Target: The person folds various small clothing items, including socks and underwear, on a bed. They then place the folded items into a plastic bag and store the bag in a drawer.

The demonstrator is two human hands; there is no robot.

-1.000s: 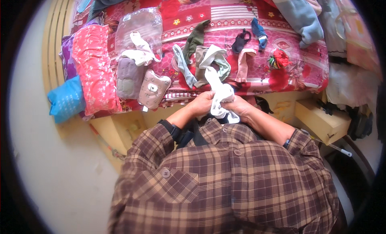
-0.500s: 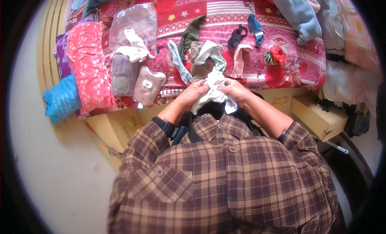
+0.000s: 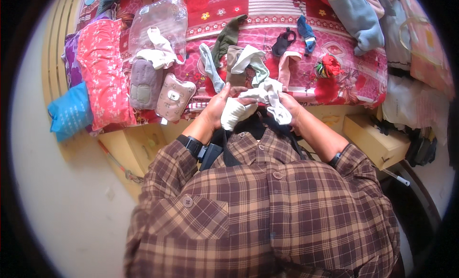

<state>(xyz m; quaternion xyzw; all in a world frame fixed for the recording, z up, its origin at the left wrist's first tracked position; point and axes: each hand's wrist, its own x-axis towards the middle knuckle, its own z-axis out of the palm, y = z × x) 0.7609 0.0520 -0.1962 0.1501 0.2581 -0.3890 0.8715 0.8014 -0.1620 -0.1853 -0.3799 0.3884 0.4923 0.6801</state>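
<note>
My left hand is closed on a white sock at the bed's near edge, and some of its fingers are behind the cloth. On the other side my right hand grips the bunched white cloth of what looks like a second white sock. Between the hands the two pieces touch, and I cannot tell if they are joined. Just beyond lie a white and pale green sock, an olive sock, a light blue sock and a pink sock.
A red patterned bedspread covers the bed. Further right lie a black sock, a blue sock and a red rolled bundle. A pink pillow, a grey pouch and a blue bag sit left. An open drawer juts out.
My hands have moved apart, the left a little leftward and the right rightward. The white bundle has spread into two pieces between them.
</note>
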